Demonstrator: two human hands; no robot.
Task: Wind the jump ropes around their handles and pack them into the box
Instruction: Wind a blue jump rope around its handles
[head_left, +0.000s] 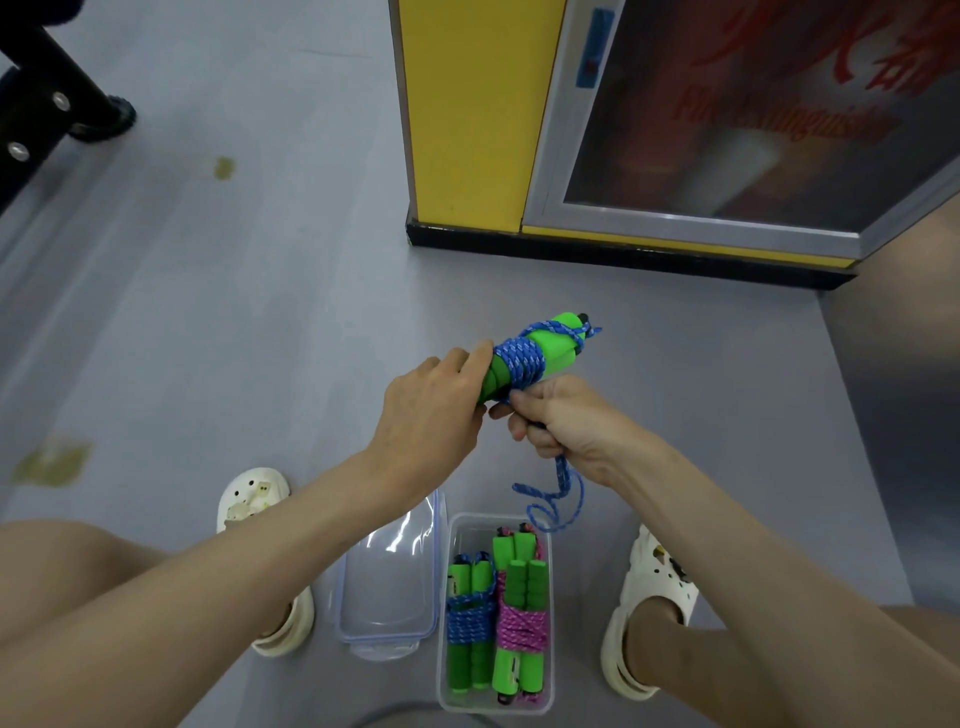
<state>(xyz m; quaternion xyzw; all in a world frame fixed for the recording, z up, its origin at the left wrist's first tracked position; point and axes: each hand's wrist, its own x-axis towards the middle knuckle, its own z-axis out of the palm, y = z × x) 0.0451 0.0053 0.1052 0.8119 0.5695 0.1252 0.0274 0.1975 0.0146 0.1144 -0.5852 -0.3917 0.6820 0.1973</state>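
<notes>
Left grip (431, 410) tight around green handles (551, 345); right grip (561, 422), a pinch on blue rope (519, 364) just beneath.

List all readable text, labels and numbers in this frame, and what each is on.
Blurred, cannot be read: red lettering on the glass cabinet door.
Too small to read: blue label on that door's frame.
No text visible on the green handles, blue rope, clear box or lid.
</notes>
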